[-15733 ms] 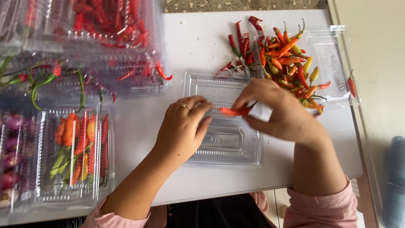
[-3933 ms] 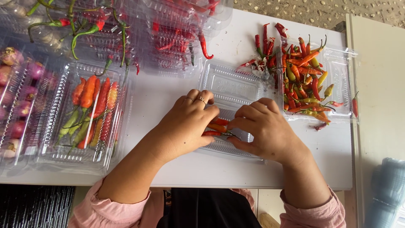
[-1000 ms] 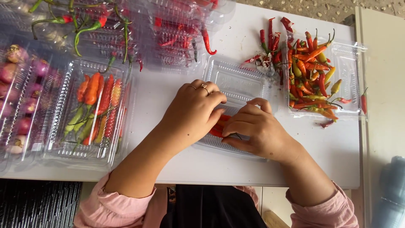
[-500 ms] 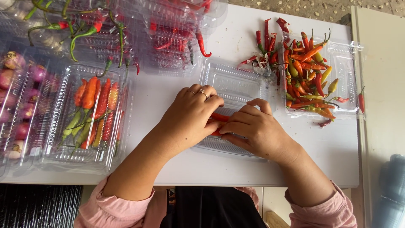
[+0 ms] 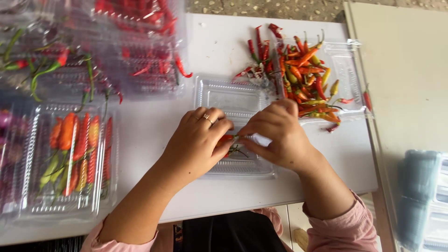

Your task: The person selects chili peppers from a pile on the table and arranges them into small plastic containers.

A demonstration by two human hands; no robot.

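Note:
An open clear plastic clamshell container (image 5: 232,95) lies in the middle of the white table (image 5: 219,51). My left hand (image 5: 198,142) and my right hand (image 5: 280,135) meet over its near half, fingertips pinching a small bunch of red chillies with green stems (image 5: 229,141) laid inside it. A ring shows on my left hand. The hands hide most of the chillies. A loose heap of red, orange and green chillies (image 5: 303,74) lies on another clear tray just beyond my right hand.
A filled clamshell of orange and red chillies (image 5: 70,158) lies at the left. Stacked clear packs of red chillies (image 5: 135,51) fill the far left. A tray of purple shallots (image 5: 7,140) sits at the left edge. The table's right edge meets a pale panel (image 5: 406,84).
Since a second ago my hands have stayed together over the container, shifting only slightly while pressing the chillies down. Much earlier my right hand held a chilli higher above the container.

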